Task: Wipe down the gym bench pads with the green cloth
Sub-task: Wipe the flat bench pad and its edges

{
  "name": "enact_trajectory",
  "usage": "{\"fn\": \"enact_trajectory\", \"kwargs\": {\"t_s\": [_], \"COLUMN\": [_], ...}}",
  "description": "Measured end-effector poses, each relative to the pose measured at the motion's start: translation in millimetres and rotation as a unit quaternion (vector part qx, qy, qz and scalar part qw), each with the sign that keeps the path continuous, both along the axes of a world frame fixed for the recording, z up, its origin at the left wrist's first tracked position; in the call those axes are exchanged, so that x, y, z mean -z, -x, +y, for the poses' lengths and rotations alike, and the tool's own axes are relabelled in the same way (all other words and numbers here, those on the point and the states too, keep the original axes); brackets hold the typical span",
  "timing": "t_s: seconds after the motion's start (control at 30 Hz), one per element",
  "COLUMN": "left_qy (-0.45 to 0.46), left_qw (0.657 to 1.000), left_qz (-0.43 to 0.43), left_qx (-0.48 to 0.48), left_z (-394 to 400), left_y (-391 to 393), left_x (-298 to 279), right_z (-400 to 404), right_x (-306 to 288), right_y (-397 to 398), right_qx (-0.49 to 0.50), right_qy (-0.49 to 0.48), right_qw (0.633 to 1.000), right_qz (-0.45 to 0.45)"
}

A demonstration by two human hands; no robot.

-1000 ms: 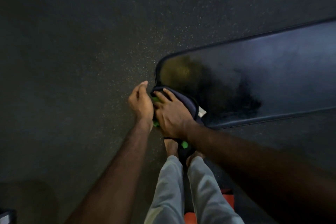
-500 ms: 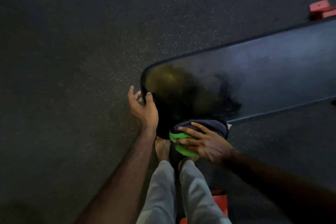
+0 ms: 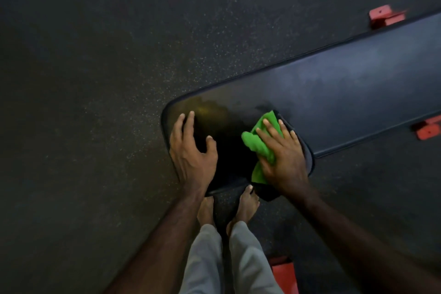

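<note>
Underfoot, dark speckled floor [image 3: 107, 79], seemingly rubber.

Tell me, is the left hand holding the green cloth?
No, the right hand presses the green cloth on the bench pad; the left hand rests bare.

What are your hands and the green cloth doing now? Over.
Right hand flat, pressing green cloth on bench pad. Left hand braced on pad's end. Nothing in the way.
</note>
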State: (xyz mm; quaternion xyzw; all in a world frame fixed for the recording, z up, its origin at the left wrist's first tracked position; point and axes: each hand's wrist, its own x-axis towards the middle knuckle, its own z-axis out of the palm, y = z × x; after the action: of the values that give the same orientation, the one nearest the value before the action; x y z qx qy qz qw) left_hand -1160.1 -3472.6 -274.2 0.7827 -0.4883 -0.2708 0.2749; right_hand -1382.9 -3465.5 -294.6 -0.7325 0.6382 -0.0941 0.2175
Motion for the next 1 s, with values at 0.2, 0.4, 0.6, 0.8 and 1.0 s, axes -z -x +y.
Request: {"fn": "enact_trajectory", "kwargs": {"t_s": [0.2, 0.4, 0.6, 0.8, 1.0], "left_qy": [0.002, -0.01, -0.033, -0.049, -0.076], "left_qw": [1.0, 1.0, 0.999, 0.997, 0.995], "left_qz": [-0.006, 0.023, 0.008, 0.044, -0.016], "left_qx": [-0.011, 0.0, 0.005, -0.027, 0.066], "left_z": [-7, -6, -3, -9, -22], "left_y": [10, -4, 6, 0, 9], "left_x": [0, 4, 4, -5, -18], "right_z": [3, -20, -104, -83, -87], "right_x": [-10, 3, -13, -8, -12], "right_y": [-72, -11, -85, -74, 18], "right_qx": [-0.069, -0.191, 0.12, -0.242, 0.112], "right_qy": [-0.039, 0.022, -0.018, -0.021, -0.026], "right_qw": [0.996, 0.981, 0.993, 0.97, 0.993], "right_qz": [-0.03, 0.01, -0.007, -0.004, 0.04]}}
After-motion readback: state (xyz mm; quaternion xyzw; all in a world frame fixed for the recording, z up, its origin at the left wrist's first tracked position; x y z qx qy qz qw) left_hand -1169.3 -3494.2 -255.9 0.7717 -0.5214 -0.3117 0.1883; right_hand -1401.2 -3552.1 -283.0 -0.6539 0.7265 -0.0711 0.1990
